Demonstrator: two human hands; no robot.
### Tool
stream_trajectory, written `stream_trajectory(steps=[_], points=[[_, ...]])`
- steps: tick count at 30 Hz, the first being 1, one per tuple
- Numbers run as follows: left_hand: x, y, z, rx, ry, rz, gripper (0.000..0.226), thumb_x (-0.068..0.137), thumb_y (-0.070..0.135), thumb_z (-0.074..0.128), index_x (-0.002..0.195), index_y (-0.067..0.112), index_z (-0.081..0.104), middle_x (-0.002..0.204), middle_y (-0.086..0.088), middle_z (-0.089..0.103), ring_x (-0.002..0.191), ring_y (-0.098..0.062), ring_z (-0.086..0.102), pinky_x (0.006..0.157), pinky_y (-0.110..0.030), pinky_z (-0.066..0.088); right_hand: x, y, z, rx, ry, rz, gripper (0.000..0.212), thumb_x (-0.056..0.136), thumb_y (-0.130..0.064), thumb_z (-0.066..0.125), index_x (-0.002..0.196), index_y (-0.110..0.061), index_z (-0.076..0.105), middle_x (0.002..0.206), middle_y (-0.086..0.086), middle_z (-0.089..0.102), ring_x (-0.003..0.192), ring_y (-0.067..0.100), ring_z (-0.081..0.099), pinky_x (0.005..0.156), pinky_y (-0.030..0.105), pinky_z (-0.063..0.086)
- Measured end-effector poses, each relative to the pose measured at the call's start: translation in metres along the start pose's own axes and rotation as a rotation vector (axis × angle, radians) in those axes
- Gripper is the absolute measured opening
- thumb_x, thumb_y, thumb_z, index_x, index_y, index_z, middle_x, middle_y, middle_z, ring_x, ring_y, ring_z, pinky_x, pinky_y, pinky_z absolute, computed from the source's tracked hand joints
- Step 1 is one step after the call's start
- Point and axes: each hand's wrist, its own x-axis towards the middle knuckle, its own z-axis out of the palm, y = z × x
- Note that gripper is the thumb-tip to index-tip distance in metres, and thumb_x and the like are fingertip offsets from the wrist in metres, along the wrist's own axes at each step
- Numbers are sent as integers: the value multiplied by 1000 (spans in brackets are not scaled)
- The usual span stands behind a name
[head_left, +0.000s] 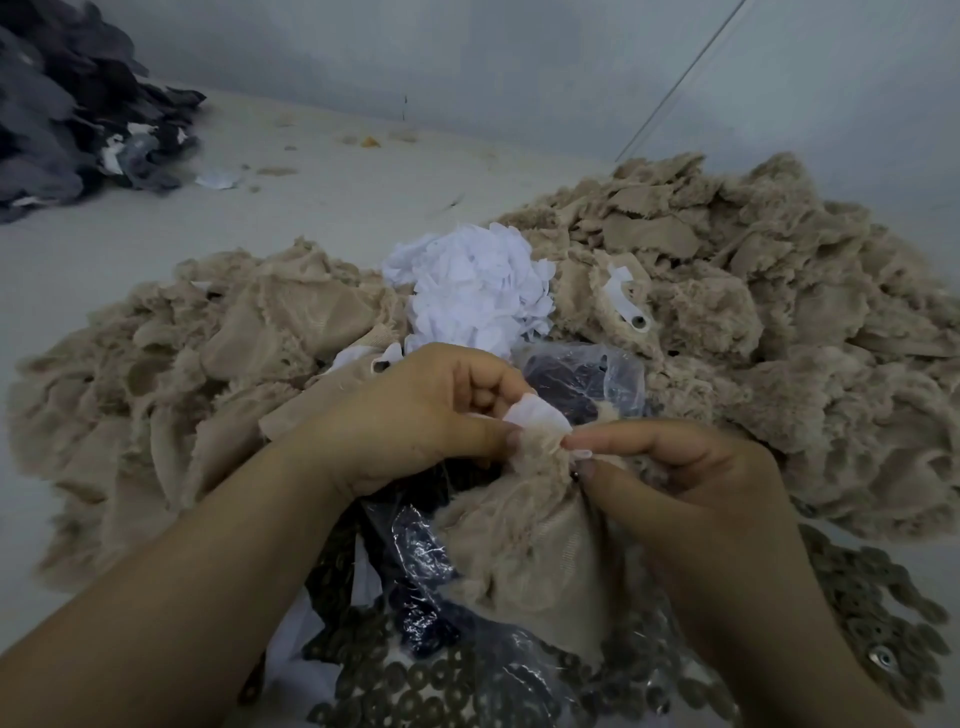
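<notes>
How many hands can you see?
2. The left hand pinches a white patch in the middle; the right hand, just beside it, pinches the beige fluffy cloth. No other hand shows.

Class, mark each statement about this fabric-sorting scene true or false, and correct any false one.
1. The left hand and right hand both pinch the beige furry piece. True.
2. The dark fabric heap lies at the near right. False: it lies at the far left.
3. The white scraps sit between the beige heaps. True.
4. The clear plastic bag is empty. False: it holds dark things.
</notes>
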Motion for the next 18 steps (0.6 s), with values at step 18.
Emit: stream_trajectory(steps=[18], points=[[-4, 1, -11, -357, 78, 123, 33, 93, 10, 47, 114, 10, 73, 61, -15, 58, 48, -24, 44, 50, -28, 40, 16, 33, 1, -213, -49, 196, 22, 80, -10, 77, 83, -31, 78, 70, -11, 75, 63, 13, 72, 56, 29, 61]])
